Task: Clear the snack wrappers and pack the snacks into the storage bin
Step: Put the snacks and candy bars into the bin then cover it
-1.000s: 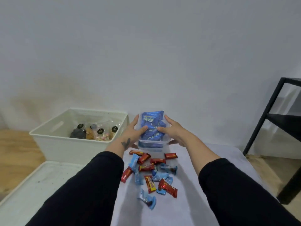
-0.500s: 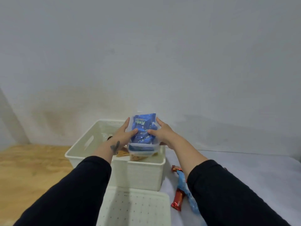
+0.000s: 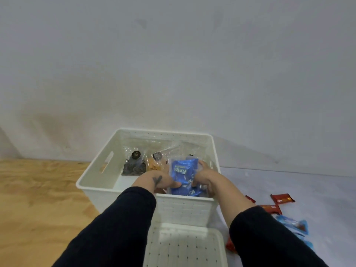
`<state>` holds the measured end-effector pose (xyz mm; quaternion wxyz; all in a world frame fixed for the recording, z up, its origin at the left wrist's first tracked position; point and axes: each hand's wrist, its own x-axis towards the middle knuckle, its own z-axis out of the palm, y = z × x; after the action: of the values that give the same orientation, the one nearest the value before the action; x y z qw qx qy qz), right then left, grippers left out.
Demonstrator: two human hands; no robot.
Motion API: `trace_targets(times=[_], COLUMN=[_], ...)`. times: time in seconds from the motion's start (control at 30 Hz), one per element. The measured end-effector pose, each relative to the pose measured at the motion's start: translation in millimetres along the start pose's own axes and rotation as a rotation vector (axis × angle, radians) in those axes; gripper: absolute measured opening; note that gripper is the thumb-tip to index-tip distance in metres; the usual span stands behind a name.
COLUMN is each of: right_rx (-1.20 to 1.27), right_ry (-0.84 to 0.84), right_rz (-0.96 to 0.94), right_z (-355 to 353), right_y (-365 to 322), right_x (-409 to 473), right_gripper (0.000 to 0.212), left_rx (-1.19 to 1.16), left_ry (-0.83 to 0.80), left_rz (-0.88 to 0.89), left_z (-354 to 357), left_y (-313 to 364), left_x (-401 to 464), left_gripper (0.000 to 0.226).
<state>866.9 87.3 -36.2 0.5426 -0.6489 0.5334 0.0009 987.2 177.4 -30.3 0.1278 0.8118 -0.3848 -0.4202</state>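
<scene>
Left hand (image 3: 163,181) and right hand (image 3: 205,175) clamped the clear tub of blue packets (image 3: 184,175) inside the bin (image 3: 185,207), near-right corner. Released tilted, it could tip and spill onto the bagged snacks (image 3: 135,166) at the bin's far side.

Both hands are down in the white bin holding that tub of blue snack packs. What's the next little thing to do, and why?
Probably set the tub on the bin's floor and let go. The left hand and right hand grip its sides, already below the rim at the near right corner, beside the clear bags. Loose snacks wait on the sheet outside.
</scene>
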Motion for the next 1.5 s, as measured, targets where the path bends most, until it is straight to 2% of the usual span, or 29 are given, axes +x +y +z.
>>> trace_targets(times=[0.23, 0.37, 0.47, 0.57, 0.63, 0.73, 0.83, 0.97, 1.13, 1.27, 1.37, 1.5], right_rx=[-0.089, -0.319, -0.326, -0.375, -0.408, -0.324, -0.432, -0.629, -0.543, -0.405, -0.381, -0.427], right_ry=[0.021, 0.056, 0.023, 0.067, 0.158, 0.268, 0.414, 0.449, 0.368, 0.382, 0.423, 0.446], right_rz=[0.006, 0.037, 0.045, -0.029, -0.121, -0.314, -0.462, -0.346, -0.336, -0.397, -0.41, -0.314], right_z=[-1, 9, 12, 13, 14, 5, -10, -23, -21, -29, -45, -76], right_y=[-5, -2, 2, 1, -2, -8, -10, 9, 31, 33, 44, 76], right_x=[-2, -3, -1, 5, 7, 2, -4, 1, 3, 0, -8, -24], right_gripper=[0.09, 0.082, 0.076, 0.053, 0.04, 0.057, 0.057, 0.066, 0.07, 0.059, 0.053, 0.049], left_rx=[-0.013, 0.176, 0.219, 0.247, 0.275, 0.266, 0.253, 0.26, 0.242, 0.229, 0.22, 0.169], left_ry=[-0.042, 0.03, 0.035, 0.039, 0.041, 0.016, 0.022, 0.04, 0.031, 0.002, 0.122, 0.274], left_rz=[-0.044, -0.011, -0.015, -0.014, 0.002, -0.006, -0.023, -0.006, 0.046, 0.079, 0.132, 0.382], left_z=[0, 12, 16, 13, 12, 12, 13, 20, 23, 22, 21, 29], left_y=[-1, -3, -4, -1, 2, 2, 1, 8, 19, 27, 43, 86], left_x=[8, 9, 14, 15, 13, 12, 14, 11, 3, -3, 1, 3], left_gripper=[0.067, 0.082, 0.096, 0.093, 0.088, 0.092, 0.095, 0.093, 0.083, 0.078, 0.076, 0.058])
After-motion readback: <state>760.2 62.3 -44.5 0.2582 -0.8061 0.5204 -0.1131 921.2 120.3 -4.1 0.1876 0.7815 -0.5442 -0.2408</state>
